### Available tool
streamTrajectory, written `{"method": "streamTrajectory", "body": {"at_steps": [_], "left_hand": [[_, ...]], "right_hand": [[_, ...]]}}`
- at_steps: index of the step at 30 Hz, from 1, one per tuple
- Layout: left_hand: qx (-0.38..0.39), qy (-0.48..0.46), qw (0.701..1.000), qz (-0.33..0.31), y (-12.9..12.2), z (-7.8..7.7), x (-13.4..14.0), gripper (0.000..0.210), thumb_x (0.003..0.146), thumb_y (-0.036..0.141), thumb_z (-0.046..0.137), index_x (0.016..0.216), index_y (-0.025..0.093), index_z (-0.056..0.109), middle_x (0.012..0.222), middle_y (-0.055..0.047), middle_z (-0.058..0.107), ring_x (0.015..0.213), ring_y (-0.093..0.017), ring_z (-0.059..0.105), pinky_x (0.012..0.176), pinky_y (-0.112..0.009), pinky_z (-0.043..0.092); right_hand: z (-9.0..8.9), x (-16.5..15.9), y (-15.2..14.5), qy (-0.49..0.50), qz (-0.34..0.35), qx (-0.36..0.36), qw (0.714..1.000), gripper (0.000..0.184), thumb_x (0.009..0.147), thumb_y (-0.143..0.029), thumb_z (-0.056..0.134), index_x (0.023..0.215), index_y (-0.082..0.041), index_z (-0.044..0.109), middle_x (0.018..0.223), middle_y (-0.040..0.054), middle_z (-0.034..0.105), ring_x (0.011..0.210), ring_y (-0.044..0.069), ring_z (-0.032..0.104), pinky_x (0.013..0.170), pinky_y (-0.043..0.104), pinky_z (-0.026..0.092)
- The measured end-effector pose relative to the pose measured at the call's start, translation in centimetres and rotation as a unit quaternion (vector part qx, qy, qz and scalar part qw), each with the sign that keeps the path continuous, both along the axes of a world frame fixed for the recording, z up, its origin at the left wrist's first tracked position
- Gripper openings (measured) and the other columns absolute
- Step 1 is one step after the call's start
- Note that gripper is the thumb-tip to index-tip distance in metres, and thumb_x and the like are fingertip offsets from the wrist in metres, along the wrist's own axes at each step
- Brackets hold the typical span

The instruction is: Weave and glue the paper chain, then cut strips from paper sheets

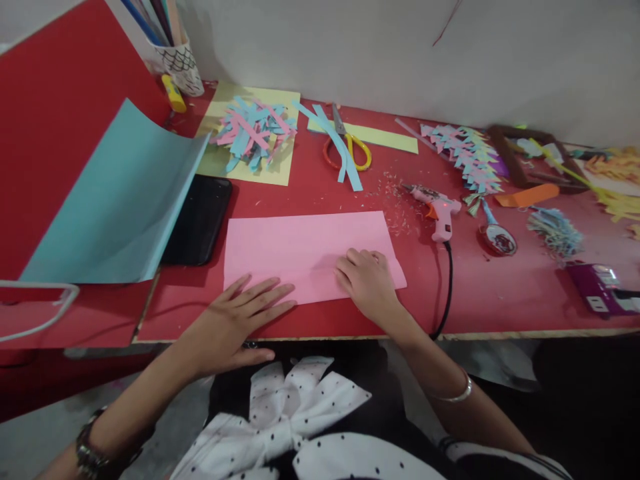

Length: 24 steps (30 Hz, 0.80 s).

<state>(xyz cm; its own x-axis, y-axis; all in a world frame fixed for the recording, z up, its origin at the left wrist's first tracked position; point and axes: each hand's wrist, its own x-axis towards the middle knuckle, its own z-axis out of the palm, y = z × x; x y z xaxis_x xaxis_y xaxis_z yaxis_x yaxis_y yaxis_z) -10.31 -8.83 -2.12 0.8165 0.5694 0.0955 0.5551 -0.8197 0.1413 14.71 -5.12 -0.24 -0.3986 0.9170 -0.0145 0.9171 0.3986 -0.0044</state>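
A pink sheet of paper (280,243), seemingly folded over, lies flat on the red table before me. My left hand (240,313) rests on its near left part, fingers stretched out and spread, the thumb hanging past the table edge. On the right part of the same sheet presses my right hand (367,283), its fingers curled in and close together. I see nothing between them, though the palm side is hidden. To the right of the paper, a pink glue gun (440,212) lies on its side with its black cord running off the edge.
Scissors (361,155) and blue strips lie behind the paper, near a pile of cut paper strips (255,133). At left are a blue sheet (115,200), a black phone-like slab (203,220) and a pen cup (180,63). Rightward lie a fringed paper garland (465,157) and a purple power box (595,290).
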Motion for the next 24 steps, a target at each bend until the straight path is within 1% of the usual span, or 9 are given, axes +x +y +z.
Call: {"method": "streamTrajectory", "body": {"at_steps": [3,7,10,13,16,18,19,22,24], "left_hand": [[-0.013,-0.008,1.000,0.020,-0.1,0.1,0.1,0.065,0.079,0.065,0.035,0.132,0.027,0.037,0.138,0.002,0.041,0.127,-0.016,0.035,0.108,-0.030,0.002],[-0.017,-0.010,0.999,0.032,-0.2,0.1,0.3,0.064,0.080,0.066,0.033,0.131,0.029,0.038,0.137,0.003,0.042,0.126,-0.016,0.036,0.108,-0.030,0.001],[-0.009,0.001,0.999,0.040,-0.5,0.0,0.4,0.066,0.080,0.066,0.030,0.133,0.027,0.036,0.137,0.001,0.043,0.127,-0.017,0.035,0.108,-0.031,0.005],[0.018,0.011,0.999,0.027,-0.6,-0.1,0.6,0.071,0.080,0.067,0.029,0.135,0.022,0.034,0.138,-0.003,0.042,0.128,-0.020,0.032,0.107,-0.033,0.007],[0.035,0.008,0.999,0.018,-0.3,-0.4,1.2,0.074,0.079,0.067,0.028,0.136,0.019,0.032,0.139,-0.006,0.040,0.129,-0.022,0.031,0.107,-0.034,0.004],[0.035,0.001,0.999,0.014,0.1,-0.6,1.8,0.076,0.079,0.069,0.027,0.136,0.019,0.030,0.139,-0.006,0.039,0.130,-0.023,0.030,0.107,-0.035,0.003],[0.034,-0.001,0.999,0.010,0.3,-0.6,2.1,0.077,0.078,0.069,0.026,0.137,0.020,0.029,0.140,-0.006,0.039,0.130,-0.023,0.030,0.107,-0.035,0.003],[0.024,-0.007,1.000,-0.003,0.8,-0.8,2.8,0.077,0.078,0.070,0.026,0.138,0.021,0.027,0.140,-0.007,0.038,0.130,-0.023,0.030,0.107,-0.036,0.004],[0.016,-0.010,1.000,-0.001,0.9,-0.8,3.0,0.077,0.078,0.070,0.026,0.138,0.022,0.026,0.140,-0.008,0.037,0.130,-0.024,0.030,0.108,-0.038,0.002]], "right_hand": [[-0.1,-0.1,-0.1,0.002,-0.003,0.000,1.000,0.016,0.085,-0.022,0.046,0.077,-0.021,0.060,0.081,0.0031,0.059,0.076,0.018,0.049,0.073,0.032,0.024],[-0.1,-0.3,-0.1,-0.002,-0.013,0.000,1.000,0.017,0.085,-0.021,0.045,0.078,-0.020,0.060,0.081,0.0037,0.060,0.077,0.018,0.049,0.075,0.032,0.025],[0.2,-0.5,-0.2,-0.010,-0.018,-0.017,1.000,0.017,0.085,-0.020,0.044,0.079,-0.020,0.060,0.083,0.0041,0.060,0.078,0.019,0.050,0.075,0.032,0.026],[0.5,-0.7,-0.2,-0.012,-0.025,-0.019,0.999,0.019,0.086,-0.020,0.042,0.081,-0.018,0.060,0.085,0.0050,0.060,0.080,0.019,0.050,0.079,0.034,0.026],[0.7,-1.2,-0.4,-0.001,-0.029,0.012,1.000,0.019,0.086,-0.021,0.040,0.083,-0.017,0.059,0.087,0.0063,0.061,0.085,0.021,0.050,0.090,0.039,0.020],[0.7,-1.9,-0.3,0.024,-0.013,0.024,0.999,0.018,0.085,-0.022,0.041,0.084,-0.017,0.058,0.089,0.0059,0.061,0.086,0.020,0.050,0.094,0.041,0.015],[0.7,-2.3,-0.2,0.039,0.000,0.020,0.999,0.017,0.086,-0.023,0.042,0.085,-0.017,0.058,0.089,0.0053,0.062,0.086,0.020,0.051,0.095,0.041,0.014],[0.7,-3.3,0.4,0.068,0.023,-0.019,0.997,0.018,0.087,-0.026,0.042,0.086,-0.018,0.058,0.088,0.0039,0.062,0.086,0.019,0.052,0.091,0.038,0.020],[0.7,-3.7,0.8,0.064,0.024,-0.047,0.997,0.019,0.088,-0.026,0.042,0.085,-0.018,0.058,0.086,0.0037,0.063,0.084,0.019,0.053,0.085,0.035,0.024]]}}
